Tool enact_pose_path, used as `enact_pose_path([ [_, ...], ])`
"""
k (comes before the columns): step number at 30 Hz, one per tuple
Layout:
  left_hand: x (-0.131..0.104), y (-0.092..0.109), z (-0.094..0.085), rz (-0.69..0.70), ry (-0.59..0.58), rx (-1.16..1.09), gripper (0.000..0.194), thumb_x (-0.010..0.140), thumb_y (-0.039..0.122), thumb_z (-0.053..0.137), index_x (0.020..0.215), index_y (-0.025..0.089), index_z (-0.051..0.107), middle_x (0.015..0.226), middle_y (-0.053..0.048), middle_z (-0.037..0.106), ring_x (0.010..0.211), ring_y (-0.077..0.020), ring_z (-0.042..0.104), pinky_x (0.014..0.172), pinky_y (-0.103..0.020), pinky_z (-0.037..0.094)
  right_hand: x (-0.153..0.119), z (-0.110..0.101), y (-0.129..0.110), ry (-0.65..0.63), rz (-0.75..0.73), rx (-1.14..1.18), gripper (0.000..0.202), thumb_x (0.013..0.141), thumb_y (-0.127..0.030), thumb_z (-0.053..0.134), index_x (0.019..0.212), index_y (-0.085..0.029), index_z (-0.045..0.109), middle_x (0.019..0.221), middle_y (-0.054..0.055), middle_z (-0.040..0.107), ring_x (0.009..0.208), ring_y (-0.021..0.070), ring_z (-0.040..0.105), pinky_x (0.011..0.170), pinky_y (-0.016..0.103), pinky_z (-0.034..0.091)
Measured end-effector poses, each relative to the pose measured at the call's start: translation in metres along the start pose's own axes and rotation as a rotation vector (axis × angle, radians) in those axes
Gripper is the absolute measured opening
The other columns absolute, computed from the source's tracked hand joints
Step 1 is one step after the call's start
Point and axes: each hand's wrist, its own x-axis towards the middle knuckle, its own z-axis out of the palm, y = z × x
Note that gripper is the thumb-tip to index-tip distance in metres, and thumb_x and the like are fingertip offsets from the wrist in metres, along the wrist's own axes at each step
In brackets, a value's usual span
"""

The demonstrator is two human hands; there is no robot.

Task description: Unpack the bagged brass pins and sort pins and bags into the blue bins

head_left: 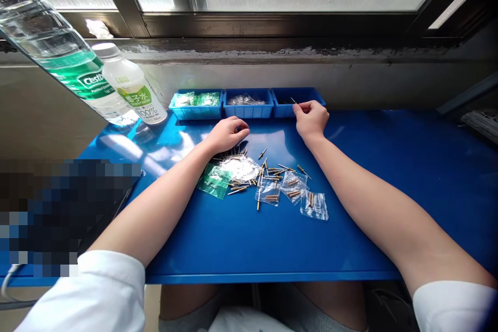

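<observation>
My right hand (313, 118) is at the right blue bin (282, 109), its thumb and fingers pinched on a thin blind rivet (293, 100) that points up over the bin. Low over the table, my left hand (229, 134) has curled fingers; whatever they may hold is hidden. Just below that hand lies a pile of blind rivets (238, 188) with pale pins and gold or dark bodies. On the pile are clear plastic bags (239, 167) and a green bag (213, 180). Three small clear bags, one of them the rightmost bag (314, 206), hold copper-coloured pieces.
The left bin (196, 113) holds green packets, and the middle bin (248, 111) holds clear ones. A large water bottle (78, 70) and a white-capped bottle (134, 88) stand back left. A dark, pixelated object (78, 207) lies at the left edge. A window frame (272, 25) runs behind.
</observation>
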Motion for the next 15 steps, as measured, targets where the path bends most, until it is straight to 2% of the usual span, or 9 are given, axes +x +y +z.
enact_pose_path([
  [6, 0.000, 0.001, -0.001, 0.002, -0.010, 0.007, 0.034, 0.085, 0.041, 0.049, 0.097, 0.018, 0.070, 0.101, -0.008, 0.066, 0.080, -0.0179, 0.060, 0.077, -0.031, 0.049, -0.001, 0.000, -0.002, 0.014, 0.038, 0.051, 0.023, 0.074, -0.039, 0.066, 0.067, -0.018, 0.061, 0.069, 0.007, 0.067, 0.065, 0.0208, 0.062, 0.069, 0.036, 0.049],
  [8, 0.000, 0.001, -0.001, 0.008, -0.008, 0.012, 0.033, 0.085, 0.040, 0.049, 0.097, 0.018, 0.070, 0.101, -0.008, 0.066, 0.080, -0.0178, 0.060, 0.077, -0.031, 0.049, -0.003, 0.000, -0.005, -0.025, 0.025, 0.112, 0.027, 0.075, -0.043, 0.065, 0.066, -0.018, 0.061, 0.066, 0.006, 0.066, 0.063, 0.0195, 0.061, 0.066, 0.035, 0.049],
  [10, 0.000, 0.001, -0.001, 0.013, -0.007, 0.017, 0.032, 0.085, 0.039, 0.049, 0.097, 0.018, 0.070, 0.101, -0.008, 0.065, 0.080, -0.0178, 0.060, 0.077, -0.031, 0.048, -0.005, -0.001, -0.007, -0.163, 0.002, 0.226, 0.029, 0.075, -0.045, 0.063, 0.068, -0.018, 0.062, 0.064, 0.005, 0.065, 0.059, 0.0177, 0.059, 0.060, 0.033, 0.048],
  [12, 0.000, 0.000, -0.001, 0.014, -0.006, 0.025, 0.032, 0.085, 0.039, 0.049, 0.097, 0.018, 0.070, 0.102, -0.007, 0.065, 0.080, -0.0179, 0.060, 0.077, -0.031, 0.049, -0.008, -0.003, -0.009, -0.402, -0.025, 0.356, 0.026, 0.072, -0.043, 0.065, 0.070, -0.017, 0.063, 0.063, 0.004, 0.064, 0.055, 0.0159, 0.057, 0.054, 0.030, 0.046],
  [15, 0.000, 0.000, 0.000, 0.015, -0.007, 0.036, 0.032, 0.084, 0.039, 0.050, 0.098, 0.018, 0.070, 0.101, -0.007, 0.066, 0.079, -0.0179, 0.060, 0.076, -0.031, 0.049, -0.011, -0.008, -0.014, -0.745, -0.108, 0.436, 0.023, 0.065, -0.036, 0.070, 0.076, -0.016, 0.069, 0.066, 0.003, 0.066, 0.057, 0.0148, 0.057, 0.053, 0.028, 0.045],
])
